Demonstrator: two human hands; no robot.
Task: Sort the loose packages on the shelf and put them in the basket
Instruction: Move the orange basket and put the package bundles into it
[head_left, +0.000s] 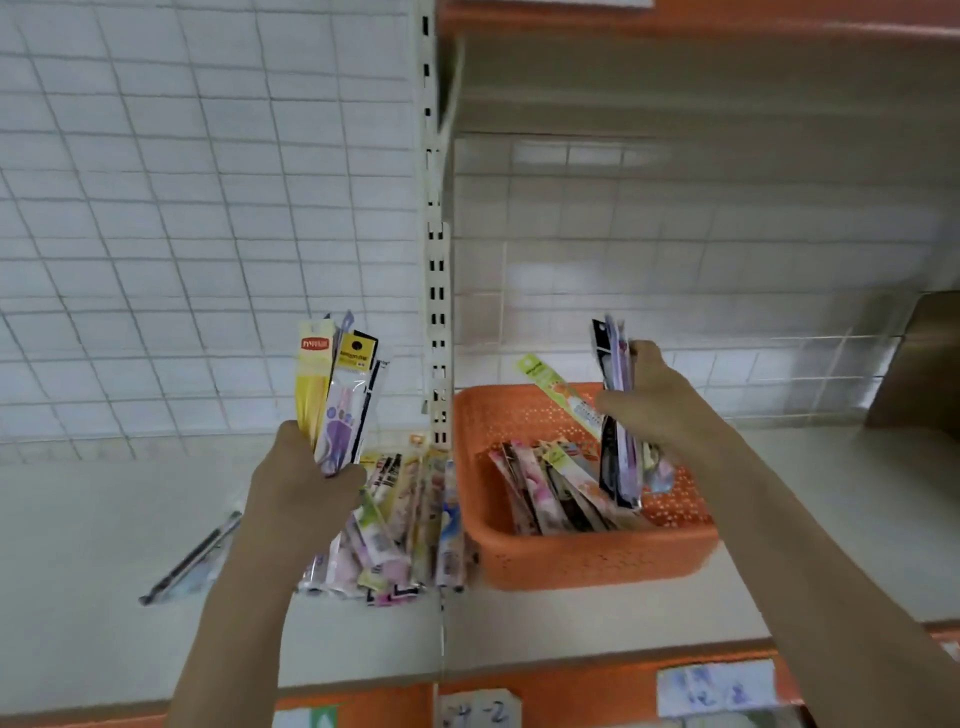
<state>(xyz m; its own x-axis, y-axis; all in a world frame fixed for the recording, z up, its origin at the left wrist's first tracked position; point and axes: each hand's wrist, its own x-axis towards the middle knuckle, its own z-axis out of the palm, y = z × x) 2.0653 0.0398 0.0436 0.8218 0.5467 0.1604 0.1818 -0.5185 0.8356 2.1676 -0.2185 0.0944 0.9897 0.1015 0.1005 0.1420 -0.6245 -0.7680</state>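
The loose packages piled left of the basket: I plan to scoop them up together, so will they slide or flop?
The loose packages look glossy and overlap, so they probably slide apart. Being thin flat strips, they likely bend somewhat and weigh little.

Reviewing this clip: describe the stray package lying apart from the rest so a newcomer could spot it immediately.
Start at the orange basket on the shelf, then pass left over the loose pile and the left hand. The stray package lies alone, flat and slanted, dark-edged, touching no other package.
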